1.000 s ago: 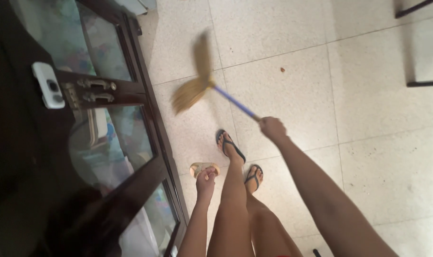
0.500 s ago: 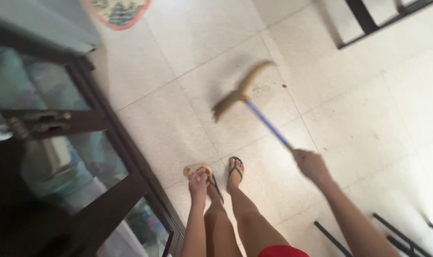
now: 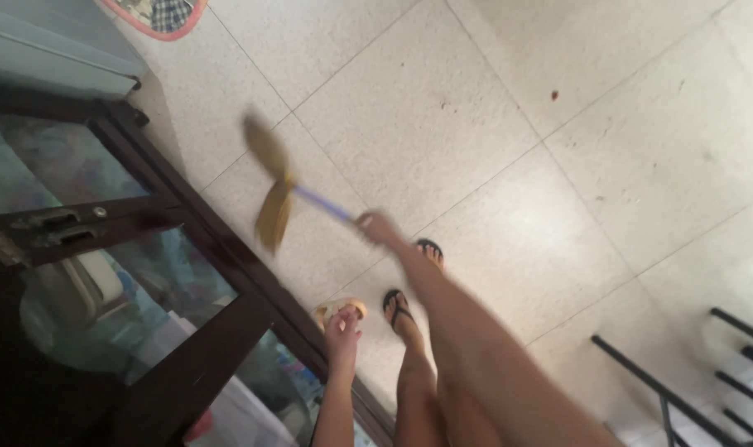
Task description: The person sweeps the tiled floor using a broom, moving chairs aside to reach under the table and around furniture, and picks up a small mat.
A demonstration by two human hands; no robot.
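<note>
Right hand [image 3: 378, 227] was closed around the blue handle of the broom [image 3: 273, 192]; bristles were blurred, over the tile floor [image 3: 492, 149] just beside the dark glass-panelled door [image 3: 144, 248]. Left hand [image 3: 341, 328] was curled around a tan object [image 3: 340, 310], kind unclear. Feet in black flip-flops [image 3: 397, 306] stood below the hands. Black rails [image 3: 683, 389] sat at lower right.

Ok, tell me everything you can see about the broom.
The broom has a thin blue handle and a tan, straw-like head that splays two ways and is blurred by motion. It slants over the pale tiled floor, head near the dark glass-topped table. The right hand grips the handle's end.
</note>
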